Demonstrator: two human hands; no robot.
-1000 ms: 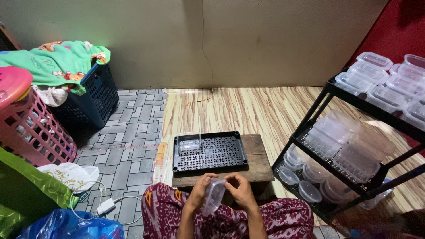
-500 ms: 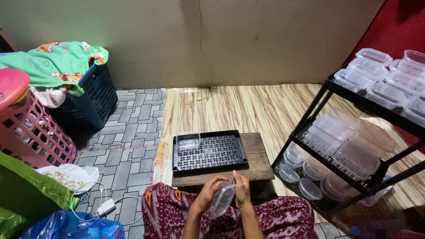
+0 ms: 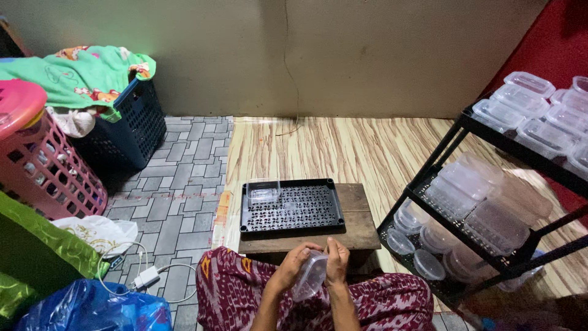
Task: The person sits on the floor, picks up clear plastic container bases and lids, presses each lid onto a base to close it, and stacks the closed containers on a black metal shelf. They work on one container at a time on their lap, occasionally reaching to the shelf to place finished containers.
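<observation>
Both hands, left (image 3: pixel 293 265) and right (image 3: pixel 336 260), grip a clear tub (image 3: pixel 310 277) over the lap, near the black tray (image 3: pixel 291 209) on the counter (image 3: pixel 361 228)

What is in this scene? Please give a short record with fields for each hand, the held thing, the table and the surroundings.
left hand: grips the small clear plastic container
right hand: grips the same container
low wooden table: bears the black perforated plastic tray
tray: one clear rectangular box in its far left corner
right side: black metal shelf rack with clear containers
left side: pink laundry basket
</observation>
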